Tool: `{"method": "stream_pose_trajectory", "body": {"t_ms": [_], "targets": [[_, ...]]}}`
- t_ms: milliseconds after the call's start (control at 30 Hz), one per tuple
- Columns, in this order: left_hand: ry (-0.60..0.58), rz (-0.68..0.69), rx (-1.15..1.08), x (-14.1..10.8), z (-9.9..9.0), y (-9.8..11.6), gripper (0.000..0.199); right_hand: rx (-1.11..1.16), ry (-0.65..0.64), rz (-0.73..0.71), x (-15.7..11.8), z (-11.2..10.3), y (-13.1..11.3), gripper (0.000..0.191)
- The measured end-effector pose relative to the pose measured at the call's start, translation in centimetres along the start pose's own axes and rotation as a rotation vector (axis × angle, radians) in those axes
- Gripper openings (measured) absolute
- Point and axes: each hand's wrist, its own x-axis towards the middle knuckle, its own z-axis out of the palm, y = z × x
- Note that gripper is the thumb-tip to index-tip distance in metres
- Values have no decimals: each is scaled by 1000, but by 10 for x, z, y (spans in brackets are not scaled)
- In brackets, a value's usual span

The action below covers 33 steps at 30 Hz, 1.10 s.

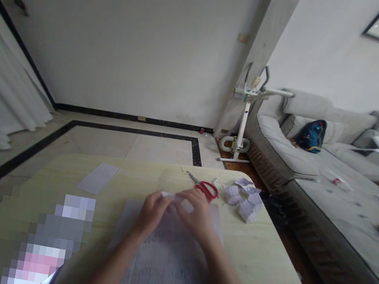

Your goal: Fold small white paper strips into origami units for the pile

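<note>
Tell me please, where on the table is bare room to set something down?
Widest: the right side of the table, between the folded papers, the right forearm and the right edge. Smaller: between the loose white paper and the large sheet. Crowded: just beyond the right hand, where red-handled scissors lie near the folded papers. The pixelated left front I cannot judge.

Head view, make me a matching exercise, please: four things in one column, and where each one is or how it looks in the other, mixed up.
Things
1. Scissors
2. Backpack
3. Folded paper pieces
4. Small paper

Places and looks
A. Blue, on the sofa
B. Held between the left hand and right hand
C. Red-handled
D. On the table, right of the scissors

Pairs: 1-C, 2-A, 3-D, 4-B
</note>
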Motion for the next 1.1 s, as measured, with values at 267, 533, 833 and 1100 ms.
{"method": "stream_pose_trajectory", "body": {"t_ms": [267, 533, 833, 1100], "targets": [[-51, 54, -2, 1, -1, 2, 26, 119, 39, 139, -3, 9, 13, 13], [-57, -20, -20, 6, -3, -1, 33, 245, -60, 247, -1, 9, 15, 19], [-64, -22, 28, 6, -3, 1, 31, 410, -156, 357, 1, 2, 7, 21], [-76, -43, 33, 5, -2, 2, 33, 470, -180, 402, 1, 3, 13, 22]]}}
